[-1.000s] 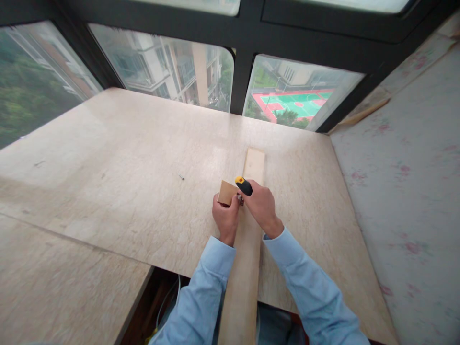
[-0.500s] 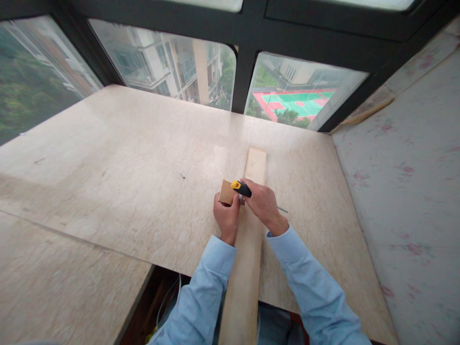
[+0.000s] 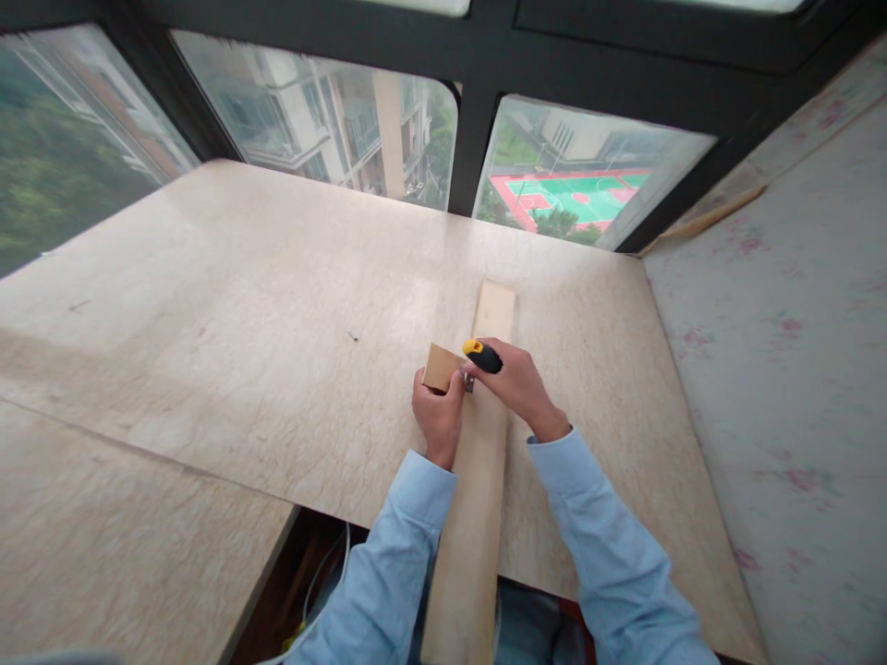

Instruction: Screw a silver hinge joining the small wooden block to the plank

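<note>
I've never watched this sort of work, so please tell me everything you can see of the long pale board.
The long board is pale, narrow and straight-edged, apparently wood, with a small mark near its far end. It seems to lie flat on the beige, stone-look surface, pointing toward the window and running past the surface's near edge, out of the picture. The right hand is over it, the left hand at its left edge; any touch is unclear.

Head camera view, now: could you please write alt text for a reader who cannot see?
A person's left hand holds a small tan piece beside a metal part, while the right hand grips a black-and-yellow handle. Near them, a long pale board lies on a beige countertop before windows, with a small thin object to the left.
</note>
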The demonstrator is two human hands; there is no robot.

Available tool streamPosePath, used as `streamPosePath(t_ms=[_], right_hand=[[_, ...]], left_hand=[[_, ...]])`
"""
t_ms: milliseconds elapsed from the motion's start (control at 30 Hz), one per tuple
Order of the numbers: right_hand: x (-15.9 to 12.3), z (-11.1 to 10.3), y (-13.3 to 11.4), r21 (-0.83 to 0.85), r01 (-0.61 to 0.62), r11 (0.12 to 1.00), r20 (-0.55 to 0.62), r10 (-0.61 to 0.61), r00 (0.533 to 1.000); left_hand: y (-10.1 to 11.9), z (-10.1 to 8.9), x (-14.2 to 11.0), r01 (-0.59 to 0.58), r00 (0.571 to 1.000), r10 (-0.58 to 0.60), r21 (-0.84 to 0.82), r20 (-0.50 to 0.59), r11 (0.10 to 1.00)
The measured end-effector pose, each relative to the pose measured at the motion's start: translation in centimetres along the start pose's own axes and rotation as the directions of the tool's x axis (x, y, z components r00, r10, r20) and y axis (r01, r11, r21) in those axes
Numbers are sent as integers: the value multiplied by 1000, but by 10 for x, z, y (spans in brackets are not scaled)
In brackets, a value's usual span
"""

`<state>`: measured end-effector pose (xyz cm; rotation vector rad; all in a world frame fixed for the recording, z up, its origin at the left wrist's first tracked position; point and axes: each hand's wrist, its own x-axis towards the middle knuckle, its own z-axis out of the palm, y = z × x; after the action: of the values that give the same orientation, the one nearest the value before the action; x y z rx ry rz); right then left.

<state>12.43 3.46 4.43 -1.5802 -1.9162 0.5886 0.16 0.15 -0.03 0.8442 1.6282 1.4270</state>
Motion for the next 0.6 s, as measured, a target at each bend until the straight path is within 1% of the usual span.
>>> streamPosePath(t_ms=[100,167,367,600], right_hand=[[0,2,-4,-52,-113,992,-36,111,993],[-1,4,-6,-92,-153,984,-36,150,988],[-2,5,-13,-168,-188,968,-24,187,982],[-3,6,-20,-251,-157,955,-19,157,987]], left_hand=[[-1,0,0,-9,1000,8,14,2,1000],[-1,1,0,-6,1000,6,8,-1,1000],[0,1,-1,-10,1000,10,-4,-6,1000],[3,0,-2,5,1000,-4,-19,6,1000]])
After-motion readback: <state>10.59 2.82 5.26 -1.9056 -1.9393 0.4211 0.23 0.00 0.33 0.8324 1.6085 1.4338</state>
